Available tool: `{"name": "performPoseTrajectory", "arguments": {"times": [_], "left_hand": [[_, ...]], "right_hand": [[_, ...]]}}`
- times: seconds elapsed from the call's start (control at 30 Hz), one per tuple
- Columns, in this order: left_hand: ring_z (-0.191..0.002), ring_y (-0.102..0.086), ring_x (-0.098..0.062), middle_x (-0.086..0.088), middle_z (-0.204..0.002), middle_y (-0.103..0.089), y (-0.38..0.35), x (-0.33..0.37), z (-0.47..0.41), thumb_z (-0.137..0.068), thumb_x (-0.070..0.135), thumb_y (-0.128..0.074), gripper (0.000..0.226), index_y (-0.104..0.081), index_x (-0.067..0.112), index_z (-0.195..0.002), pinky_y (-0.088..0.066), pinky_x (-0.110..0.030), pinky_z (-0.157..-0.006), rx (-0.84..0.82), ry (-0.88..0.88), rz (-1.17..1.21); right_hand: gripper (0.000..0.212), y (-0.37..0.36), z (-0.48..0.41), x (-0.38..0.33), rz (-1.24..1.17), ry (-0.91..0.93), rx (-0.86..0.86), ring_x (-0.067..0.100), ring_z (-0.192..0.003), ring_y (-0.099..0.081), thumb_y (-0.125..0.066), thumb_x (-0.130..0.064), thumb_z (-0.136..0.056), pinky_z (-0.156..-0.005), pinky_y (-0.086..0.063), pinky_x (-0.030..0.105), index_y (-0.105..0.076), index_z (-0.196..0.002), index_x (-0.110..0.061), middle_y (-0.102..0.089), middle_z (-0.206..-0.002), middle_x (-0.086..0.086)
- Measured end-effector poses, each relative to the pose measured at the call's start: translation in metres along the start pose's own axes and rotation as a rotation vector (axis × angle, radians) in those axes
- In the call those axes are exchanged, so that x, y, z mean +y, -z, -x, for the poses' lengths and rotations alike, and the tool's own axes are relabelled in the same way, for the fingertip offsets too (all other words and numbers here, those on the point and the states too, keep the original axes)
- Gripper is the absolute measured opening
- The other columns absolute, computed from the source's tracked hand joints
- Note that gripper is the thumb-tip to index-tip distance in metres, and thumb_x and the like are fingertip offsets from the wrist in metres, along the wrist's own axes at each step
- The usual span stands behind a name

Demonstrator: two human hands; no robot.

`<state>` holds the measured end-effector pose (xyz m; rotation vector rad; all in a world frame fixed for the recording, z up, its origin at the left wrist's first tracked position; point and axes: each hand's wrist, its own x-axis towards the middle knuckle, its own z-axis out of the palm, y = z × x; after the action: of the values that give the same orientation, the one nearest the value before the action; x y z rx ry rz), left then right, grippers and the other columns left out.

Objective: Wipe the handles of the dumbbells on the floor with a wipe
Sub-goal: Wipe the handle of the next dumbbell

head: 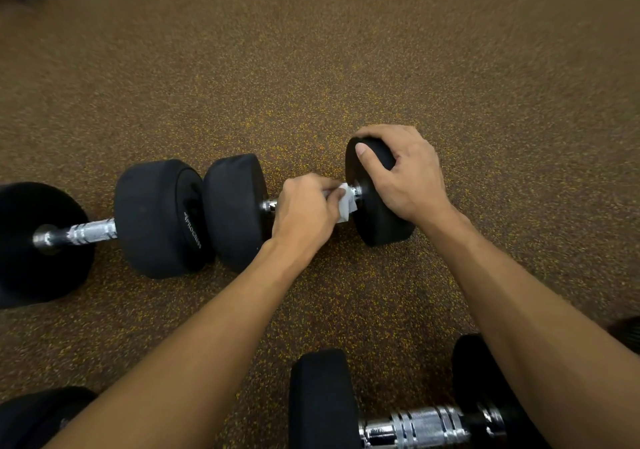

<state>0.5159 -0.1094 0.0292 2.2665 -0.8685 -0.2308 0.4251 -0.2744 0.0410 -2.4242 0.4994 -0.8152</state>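
White wipe [346, 204]: it is sitting folded on the right end of the handle [268, 205], under the left fingers, just beside the right head.
Left hand [304, 213]: it is curling round the handle and gripping the wipe against it.
Right hand [405, 175]: it is gripping the right head of the dumbbell [235, 209], fingers curling over its top, thumb pressing on its inner face.
Dumbbell: it is lying on the brown speckled floor [311, 67], its left head just beside the left dumbbell [156, 220].
Near dumbbell [415, 426]: it is lying at the bottom edge, partly under the right forearm.
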Motion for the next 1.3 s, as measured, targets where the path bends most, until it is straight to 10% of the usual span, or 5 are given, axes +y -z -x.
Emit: {"name": "performPoseTrajectory", "arguments": {"times": [0.3, 0.53, 0.77, 1.07, 1.3], "left_hand": [[-0.111, -0.065, -0.041, -0.013, -0.107, -0.069, 0.007, 0.017, -0.031, -0.109, 0.046, -0.052, 0.032, -0.077, 0.028, -0.118, -0.051, -0.039, -0.085, -0.341, 0.097, -0.158], [-0.124, -0.067, -0.024, -0.004, -0.131, -0.075, 0.006, 0.005, -0.015, -0.100, 0.027, -0.075, 0.028, -0.079, 0.023, -0.128, -0.053, -0.037, -0.110, -0.213, -0.017, 0.032], [-0.121, -0.066, -0.032, -0.009, -0.127, -0.074, 0.006, 0.017, -0.028, -0.106, 0.047, -0.062, 0.032, -0.076, 0.034, -0.131, -0.046, -0.030, -0.089, -0.308, 0.128, -0.066], [-0.127, -0.065, -0.031, -0.005, -0.137, -0.072, 0.007, 0.007, -0.029, -0.091, 0.039, -0.083, 0.045, -0.074, 0.033, -0.135, -0.053, -0.040, -0.107, -0.273, 0.021, -0.119], [-0.140, -0.056, -0.036, -0.012, -0.147, -0.065, 0.013, 0.005, -0.041, -0.108, 0.055, -0.051, 0.044, -0.066, 0.034, -0.144, -0.046, -0.045, -0.117, -0.466, 0.039, -0.178]], "right_hand": [[0.030, -0.001, -0.002, 0.000, 0.003, -0.001, 0.001, 0.008, -0.126, -0.057, -0.058, -0.044, -0.101, -0.111, -0.042, 0.035, -0.073, -0.124, -0.032, -0.071, -0.128, -0.018], [0.030, 0.000, 0.000, -0.001, 0.014, 0.009, 0.011, 0.006, -0.126, -0.056, -0.059, -0.044, -0.101, -0.110, -0.043, 0.034, -0.073, -0.125, -0.031, -0.071, -0.128, -0.018], [0.029, -0.001, -0.003, -0.001, 0.016, 0.004, 0.001, 0.007, -0.125, -0.056, -0.060, -0.042, -0.101, -0.106, -0.036, 0.022, -0.074, -0.124, -0.030, -0.072, -0.127, -0.017], [0.029, -0.001, -0.001, 0.000, -0.001, 0.004, 0.012, 0.008, -0.125, -0.058, -0.060, -0.042, -0.101, -0.109, -0.041, 0.028, -0.074, -0.123, -0.030, -0.072, -0.128, -0.018], [0.029, 0.000, -0.002, -0.001, -0.001, -0.008, 0.000, 0.007, -0.126, -0.057, -0.060, -0.044, -0.101, -0.111, -0.044, 0.040, -0.074, -0.124, -0.032, -0.072, -0.127, -0.019]]}}
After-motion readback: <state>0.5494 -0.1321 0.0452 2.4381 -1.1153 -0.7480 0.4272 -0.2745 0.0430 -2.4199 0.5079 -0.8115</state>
